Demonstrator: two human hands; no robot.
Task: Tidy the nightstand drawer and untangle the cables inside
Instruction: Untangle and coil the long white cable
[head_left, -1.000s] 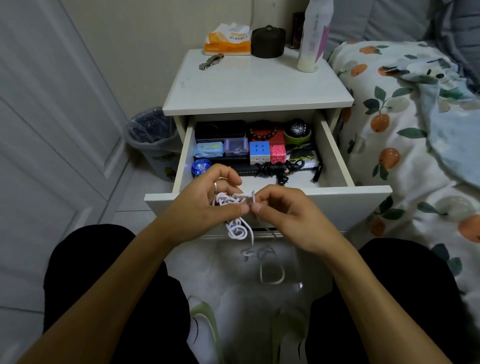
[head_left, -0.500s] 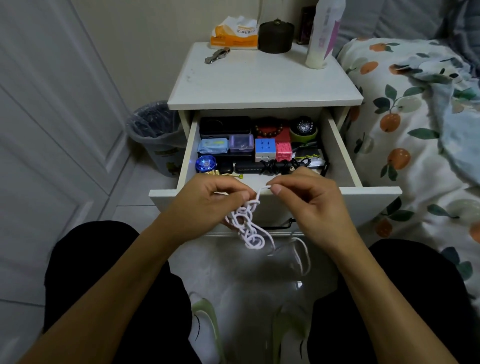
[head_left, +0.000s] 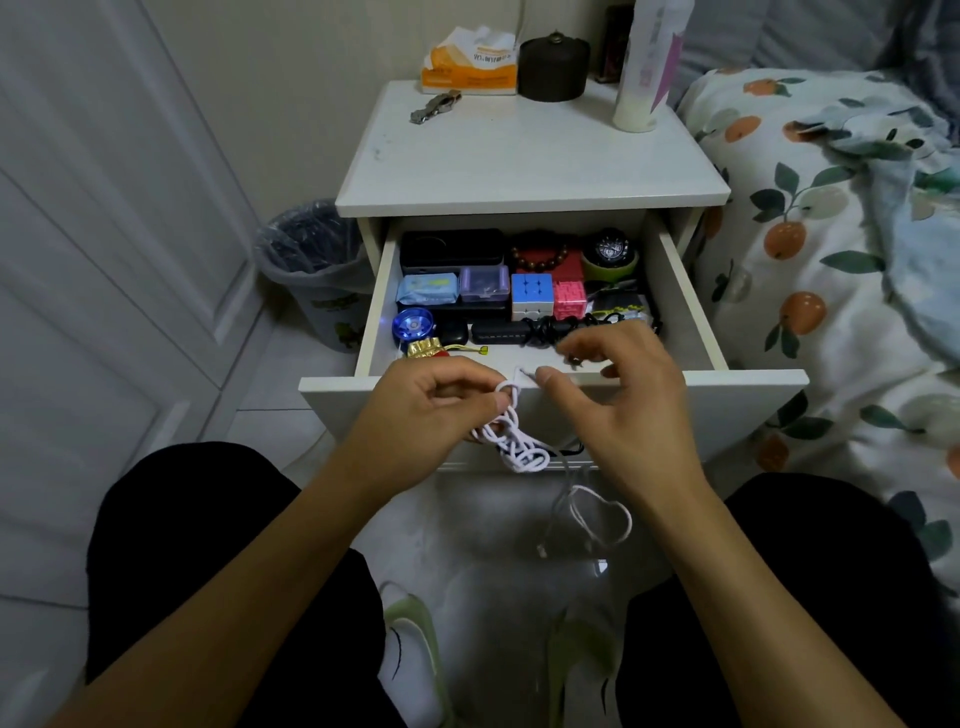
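Note:
A tangled white cable (head_left: 519, 441) hangs in front of the open nightstand drawer (head_left: 691, 400). My left hand (head_left: 431, 410) pinches its knotted upper part between thumb and fingers. My right hand (head_left: 623, 395) grips the cable's end plug at the thumb tip, other fingers spread; a loose loop dangles below toward the floor. Inside the drawer lie a coiled black cable (head_left: 545, 330), a puzzle cube (head_left: 531, 293), a pink cube (head_left: 569, 300), a blue yo-yo (head_left: 414, 326), small boxes and a bead bracelet (head_left: 540, 254).
On the nightstand top (head_left: 519, 171) stand a tissue pack, a dark round jar, a white bottle and a metal watch. A lined waste bin (head_left: 311, 265) sits left of the nightstand, a bed with fruit-print bedding (head_left: 857, 260) to the right. My knees flank the floor below.
Both hands have risen to the drawer's front edge with the white cable. My right hand has spread its fingers and pulled the end a little away from the knot.

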